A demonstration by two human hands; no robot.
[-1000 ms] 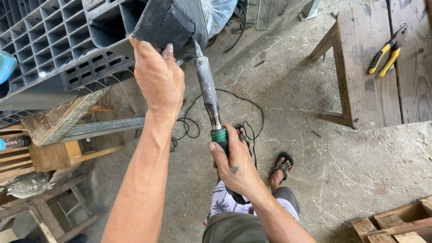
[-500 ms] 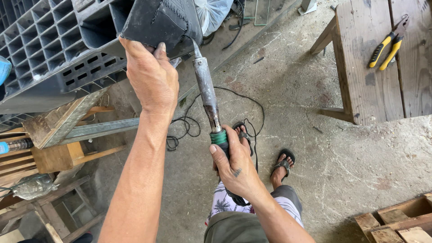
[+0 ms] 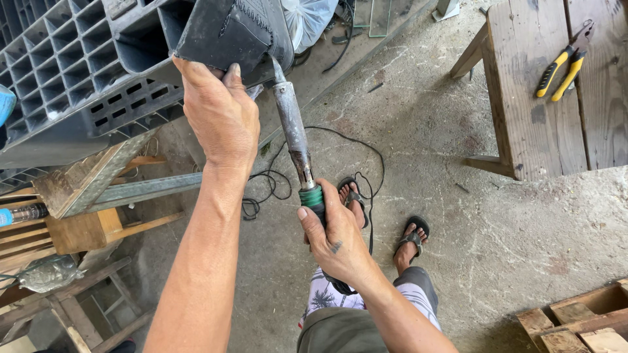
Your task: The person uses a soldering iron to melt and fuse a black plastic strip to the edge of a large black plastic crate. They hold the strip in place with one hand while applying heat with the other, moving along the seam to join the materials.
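While the pallet (image 3: 78, 78) corner is steadied by the clenched left hand (image 3: 219, 114), the heat gun (image 3: 294, 140), gripped by the right hand (image 3: 337, 235), is aimed at it.

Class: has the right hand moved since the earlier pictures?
No. The right hand grips the tool just as far left of the yellow pliers on the bench as before.

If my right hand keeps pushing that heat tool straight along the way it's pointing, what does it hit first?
Most likely the dark plastic piece that the left hand presses against the grey pallet. The right hand aims the heat tool up at its lower edge; the nozzle tip seems already there, though depth is unclear.
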